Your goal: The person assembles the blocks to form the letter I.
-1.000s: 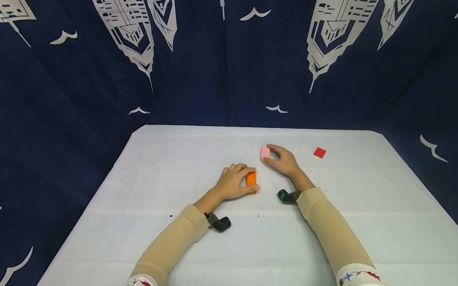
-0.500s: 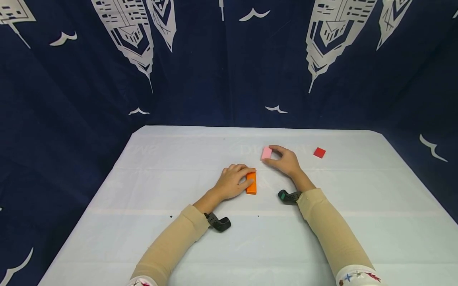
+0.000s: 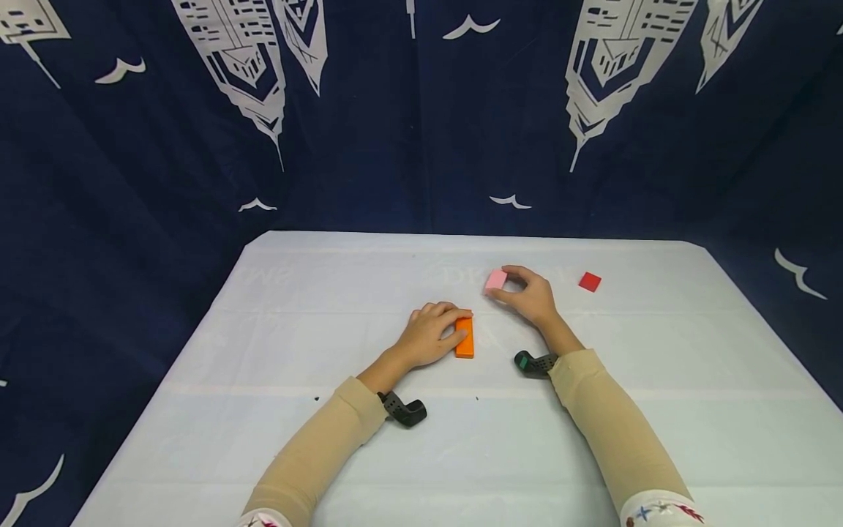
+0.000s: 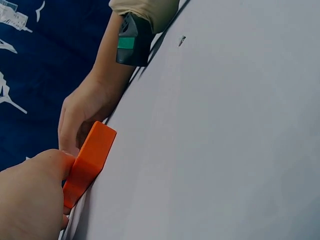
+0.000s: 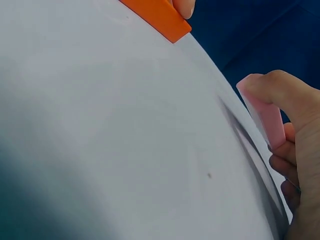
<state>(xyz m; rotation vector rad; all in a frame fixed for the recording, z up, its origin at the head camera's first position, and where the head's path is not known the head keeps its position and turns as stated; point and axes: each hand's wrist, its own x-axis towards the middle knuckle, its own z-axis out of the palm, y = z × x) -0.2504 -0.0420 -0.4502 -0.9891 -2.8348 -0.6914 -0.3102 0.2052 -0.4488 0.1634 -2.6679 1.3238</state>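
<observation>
In the head view my left hand (image 3: pixel 428 335) holds an orange rectangular block (image 3: pixel 465 345) near the middle of the white table. The index finger reaches over its far end and the thumb lies against its left side. The left wrist view shows the thumb pressed to the orange block (image 4: pixel 92 160), with the other fingers mostly hidden. Farther back and to the right, my right hand (image 3: pixel 530 296) pinches a small pink block (image 3: pixel 495 280) between thumb and fingers. Seen from the right wrist, the pink block (image 5: pixel 265 115) stands tilted, thumb on its upper end.
A flat red square piece (image 3: pixel 589 282) lies to the right of my right hand, toward the back of the white table (image 3: pixel 276 446). Small dark specks dot the cloth. A navy printed curtain (image 3: pixel 421 146) hangs behind. Black devices (image 3: pixel 405 411) are strapped to both wrists.
The left thumb has shifted from the orange block's near end up along its side, baring that end. My right hand has moved slightly right, turning the pink block to a slant.
</observation>
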